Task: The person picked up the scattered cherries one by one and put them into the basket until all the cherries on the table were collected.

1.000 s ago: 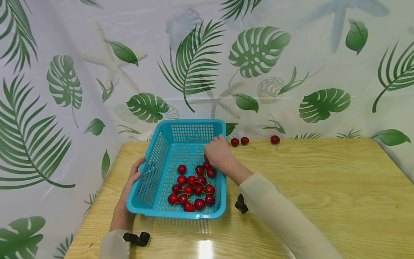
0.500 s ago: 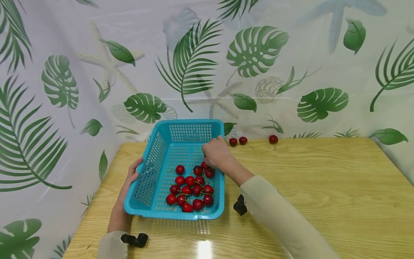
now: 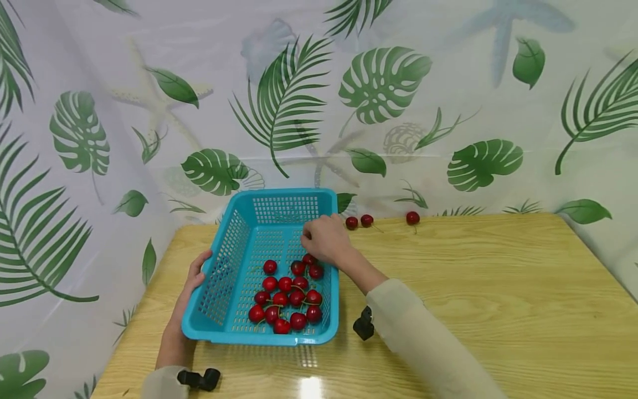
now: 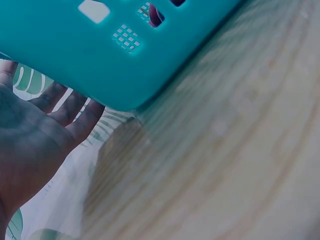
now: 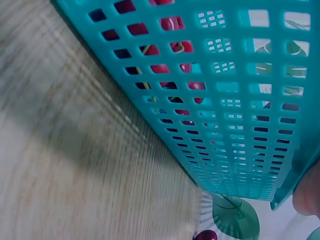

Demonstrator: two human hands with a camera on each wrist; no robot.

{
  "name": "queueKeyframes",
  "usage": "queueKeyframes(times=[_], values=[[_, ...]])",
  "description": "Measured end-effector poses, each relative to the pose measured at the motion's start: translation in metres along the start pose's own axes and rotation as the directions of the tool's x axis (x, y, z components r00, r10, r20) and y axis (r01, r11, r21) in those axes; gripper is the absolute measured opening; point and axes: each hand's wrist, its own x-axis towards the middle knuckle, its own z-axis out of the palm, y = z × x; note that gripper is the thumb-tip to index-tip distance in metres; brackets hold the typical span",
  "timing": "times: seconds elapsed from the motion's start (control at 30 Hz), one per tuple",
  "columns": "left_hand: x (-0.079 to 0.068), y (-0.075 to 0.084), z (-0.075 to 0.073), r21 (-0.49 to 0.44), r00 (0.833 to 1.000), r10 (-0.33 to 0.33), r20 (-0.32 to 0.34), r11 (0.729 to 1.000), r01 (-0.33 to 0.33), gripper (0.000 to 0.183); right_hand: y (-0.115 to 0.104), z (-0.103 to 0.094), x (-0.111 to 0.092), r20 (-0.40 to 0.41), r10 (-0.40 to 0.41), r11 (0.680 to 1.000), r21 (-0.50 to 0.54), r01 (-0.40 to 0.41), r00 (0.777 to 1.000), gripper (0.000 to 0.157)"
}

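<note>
A blue plastic basket (image 3: 186,324) with lattice walls stands on the table, with several red stemmed cherries (image 3: 280,299) in its front right part. My left hand (image 3: 188,291) rests against the basket's outer left wall; in the left wrist view its fingers (image 4: 62,107) reach straight along the wall. Over the right rim bends my right hand (image 3: 326,238), its fingertips pointing down into the basket just behind the rearmost cherries. The hand's back hides whether anything sits between those fingers. Only a small part of that hand shows at the edge of the right wrist view.
Three more cherries lie at the table's back edge: two side by side (image 3: 366,221) and one apart (image 3: 412,218). The wooden table (image 3: 473,288) extends to the right. A leaf-printed cloth (image 3: 299,83) hangs behind and to the left.
The whole head view has shifted slightly. My right hand has risen a little off the cherries, and a cherry glimpsed beneath it earlier is out of sight. My left hand stays at the basket wall.
</note>
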Motion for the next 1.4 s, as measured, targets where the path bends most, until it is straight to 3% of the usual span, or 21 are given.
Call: queueKeyframes(times=[0.43,0.87,1.1,1.4], values=[[-0.010,0.000,-0.001,0.010,0.995,-0.094,-0.025,0.996,0.094,0.047,-0.004,0.005,-0.002,-0.032,0.005,1.000,0.024,-0.004,0.999,0.023],[-0.009,-0.003,0.003,-0.008,0.997,-0.069,-0.042,0.998,0.069,0.049,0.000,0.005,0.000,-0.066,0.002,0.999,0.044,0.001,0.998,0.030],[-0.009,0.001,0.005,0.010,0.989,-0.133,-0.070,0.991,0.134,0.050,0.000,0.007,0.001,-0.093,-0.011,0.999,0.052,0.016,0.996,0.029],[-0.002,-0.001,-0.002,-0.003,1.000,0.011,-0.007,1.000,-0.011,0.049,0.002,0.004,0.002,-0.100,0.025,0.993,0.118,-0.013,0.995,0.032]])
